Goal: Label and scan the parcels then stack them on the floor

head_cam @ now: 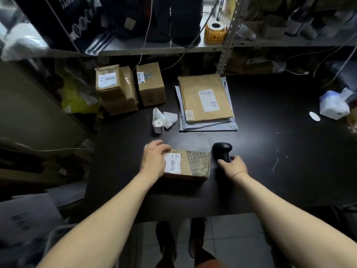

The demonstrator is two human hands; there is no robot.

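Observation:
A small taped cardboard parcel (195, 164) lies on the black table (270, 151) in front of me, with a white barcode label (172, 163) on its top. My left hand (153, 159) rests on the parcel's left end, fingers curled over its far left corner and partly covering the label. Right of the parcel stands a black handheld scanner (222, 150). My right hand (234, 164) grips its handle from below. A roll of white labels (158, 126) with a loose strip of backing paper sits just beyond the parcel.
Labelled cardboard boxes (116, 88) and another box (150, 84) stand at the table's back left. A brown padded envelope (205, 97) lies on grey mailers. White crumpled packaging (334, 105) is at the right. Metal shelving (154, 48) holds an orange sticker roll (215, 32). My feet (181, 240) stand on tiled floor.

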